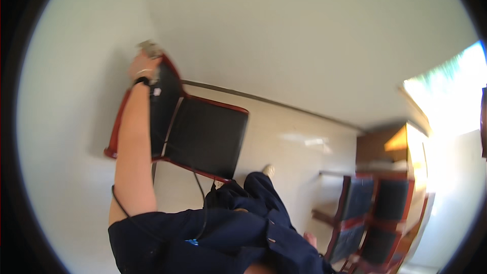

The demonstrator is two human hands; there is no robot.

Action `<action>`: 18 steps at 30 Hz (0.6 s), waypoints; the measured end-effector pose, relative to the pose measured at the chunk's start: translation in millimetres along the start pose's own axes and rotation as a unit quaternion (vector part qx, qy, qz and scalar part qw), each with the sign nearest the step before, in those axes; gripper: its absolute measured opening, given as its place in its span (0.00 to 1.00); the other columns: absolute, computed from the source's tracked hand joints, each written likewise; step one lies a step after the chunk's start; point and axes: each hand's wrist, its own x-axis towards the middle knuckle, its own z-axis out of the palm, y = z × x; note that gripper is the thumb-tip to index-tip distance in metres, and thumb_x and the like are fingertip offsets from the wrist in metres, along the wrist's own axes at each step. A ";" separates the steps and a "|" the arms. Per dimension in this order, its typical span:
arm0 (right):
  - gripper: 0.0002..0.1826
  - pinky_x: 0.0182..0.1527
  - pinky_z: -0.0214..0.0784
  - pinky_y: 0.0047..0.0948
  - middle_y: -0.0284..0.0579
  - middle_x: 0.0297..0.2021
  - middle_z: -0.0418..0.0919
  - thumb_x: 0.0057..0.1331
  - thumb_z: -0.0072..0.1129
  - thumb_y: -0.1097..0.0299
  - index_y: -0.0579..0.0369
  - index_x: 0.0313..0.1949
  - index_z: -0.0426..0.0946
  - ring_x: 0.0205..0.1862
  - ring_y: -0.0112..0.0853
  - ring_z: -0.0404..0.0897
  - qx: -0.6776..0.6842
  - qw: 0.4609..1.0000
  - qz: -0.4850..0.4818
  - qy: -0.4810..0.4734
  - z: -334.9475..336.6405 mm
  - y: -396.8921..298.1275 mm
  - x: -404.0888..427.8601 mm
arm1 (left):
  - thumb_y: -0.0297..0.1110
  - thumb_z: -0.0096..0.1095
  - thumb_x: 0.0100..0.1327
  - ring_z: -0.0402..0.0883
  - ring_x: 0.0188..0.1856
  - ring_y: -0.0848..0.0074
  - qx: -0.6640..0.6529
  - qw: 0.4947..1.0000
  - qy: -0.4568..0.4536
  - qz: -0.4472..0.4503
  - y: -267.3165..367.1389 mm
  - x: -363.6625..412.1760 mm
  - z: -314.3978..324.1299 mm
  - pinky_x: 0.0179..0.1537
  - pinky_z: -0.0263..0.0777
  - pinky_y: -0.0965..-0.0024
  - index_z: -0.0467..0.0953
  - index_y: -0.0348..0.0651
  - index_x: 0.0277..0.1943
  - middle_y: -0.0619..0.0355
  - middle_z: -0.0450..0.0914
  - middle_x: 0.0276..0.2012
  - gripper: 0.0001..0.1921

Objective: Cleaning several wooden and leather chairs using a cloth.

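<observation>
My left hand [142, 62] is stretched out to the top of a chair backrest. It holds a crumpled greyish cloth [151, 48], blurred, at the upper edge of the back. The chair has a reddish-brown wooden frame and a black padded seat [205, 137]; its black backrest [167, 83] is partly covered by my forearm. A small pale patch [156, 91] shows on the backrest. My right hand [310, 239] hangs low beside my body, and only a small part of it shows, so its fingers cannot be made out.
Pale walls [266, 26] meet behind the chair, with a dark skirting strip [274, 102] along the floor [281, 133]. At the right stand several similar chairs [392, 199], near a brown wooden cabinet or desk [374, 152]. A bright window [449, 91] is beyond. A black cord [200, 190] hangs before my body.
</observation>
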 end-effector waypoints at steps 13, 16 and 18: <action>0.21 0.31 0.72 0.29 0.37 0.34 0.81 0.63 0.52 0.58 0.47 0.55 0.75 0.33 0.28 0.81 0.109 0.983 0.143 -0.023 42.6 -42.4 -35.2 | 0.52 0.63 0.57 0.67 0.63 0.48 0.052 0.978 0.022 0.201 -126.0 -20.1 -9.5 0.65 0.58 0.59 0.61 0.34 0.67 0.39 0.69 0.62 0.41; 0.22 0.32 0.74 0.29 0.39 0.36 0.81 0.63 0.51 0.58 0.50 0.55 0.75 0.34 0.29 0.82 0.123 0.987 0.102 -0.013 27.5 -40.2 -11.7 | 0.55 0.64 0.55 0.65 0.65 0.51 0.178 0.970 -0.011 0.165 -103.7 -108.9 -52.3 0.67 0.56 0.59 0.61 0.31 0.66 0.38 0.68 0.63 0.44; 0.23 0.34 0.74 0.29 0.39 0.38 0.81 0.64 0.50 0.58 0.51 0.57 0.73 0.35 0.28 0.82 0.135 0.987 0.089 -0.013 14.7 -41.5 -1.1 | 0.54 0.65 0.54 0.74 0.58 0.48 0.169 0.981 0.016 0.093 -141.5 -130.2 -34.9 0.60 0.65 0.56 0.66 0.32 0.61 0.37 0.71 0.59 0.39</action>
